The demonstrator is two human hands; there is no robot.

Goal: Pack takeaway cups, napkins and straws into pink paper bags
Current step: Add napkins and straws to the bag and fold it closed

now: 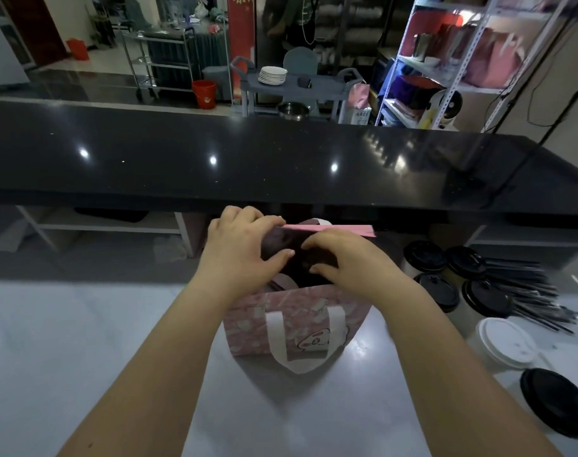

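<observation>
A pink paper bag (291, 328) with white handles and a cartoon print stands upright on the pale work surface in front of me. My left hand (238, 252) and my right hand (347, 258) both grip a dark flat object (294, 245) at the bag's open mouth; it looks like a dark napkin or pack, though I cannot tell which. To the right stand several takeaway cups with black lids (446, 275), one cup with a white lid (505, 344), and a pile of black straws (531, 298).
A raised black glossy counter (281, 159) runs across just behind the bag. A loose black lid (554, 400) lies at the near right. Shelving with pink bags (488, 57) and a grey cart with plates (274, 75) stand beyond the counter.
</observation>
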